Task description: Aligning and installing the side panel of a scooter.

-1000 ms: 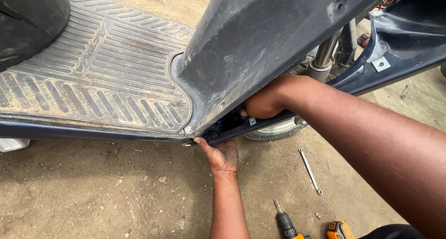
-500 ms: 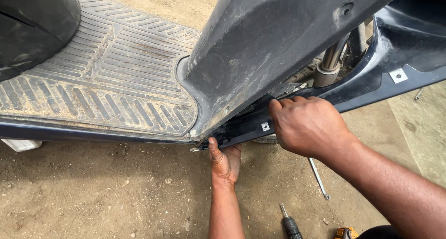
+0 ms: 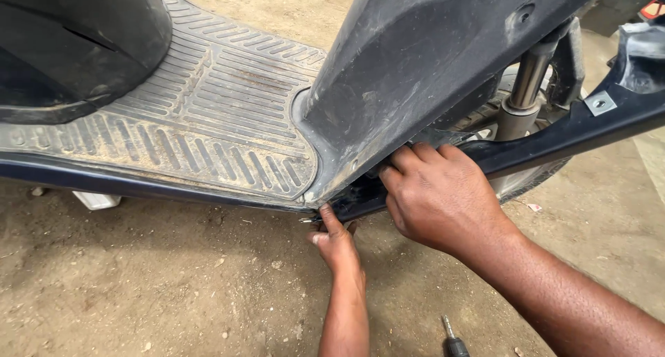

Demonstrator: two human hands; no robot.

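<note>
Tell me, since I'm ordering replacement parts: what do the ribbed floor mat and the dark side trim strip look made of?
Grey ribbed floor mat: likely rubber, matte, moulded ridges, dusty. Dark blue side trim strip under the right hand: apparently painted plastic, smooth, slightly glossy.

A ribbed rubber floor mat covers the scooter footboard at centre left, its grooves coated in dust. At far left, a black seat-base moulding overhangs the mat. At far right, a chromed front fork tube stands upright, with part of the tyre visible just beside it. A small square metal clip is fixed to the bodywork at right. The floor is bare, dusty concrete with scattered grit. A screwdriver tip lies on the floor at the near edge, right of centre. A pale flat object lies under the footboard at left.
</note>
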